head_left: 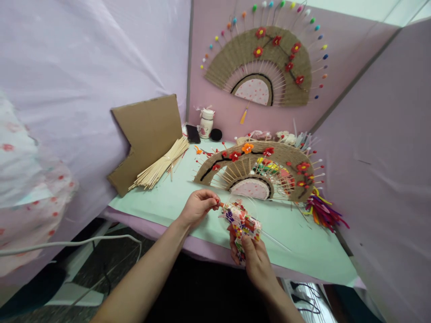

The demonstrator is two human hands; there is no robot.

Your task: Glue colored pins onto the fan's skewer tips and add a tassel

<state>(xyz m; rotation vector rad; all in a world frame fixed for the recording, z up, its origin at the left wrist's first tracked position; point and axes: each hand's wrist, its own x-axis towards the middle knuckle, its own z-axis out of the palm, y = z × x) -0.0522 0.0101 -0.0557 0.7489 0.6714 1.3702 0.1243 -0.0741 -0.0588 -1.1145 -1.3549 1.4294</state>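
Note:
My right hand [253, 256] is closed around a small packet of colourful beads or flowers [241, 220] in clear wrap, just above the table's front edge. My left hand [198, 207] pinches a small reddish piece at the packet's top left end. A thin clear stick [276, 241] lies beside my right hand. Behind the hands, a fan made of twine and wooden sticks [262, 172], with red and orange flowers, lies on the pale green tabletop [175, 197].
A bundle of wooden sticks [160, 167] rests against a cardboard piece [148, 134] at left. Coloured pipe cleaners [323, 211] lie at right. A finished fan [266, 67] hangs on the pink wall; a small white jar [206, 123] stands at the back. A white cable [74, 244] crosses the floor.

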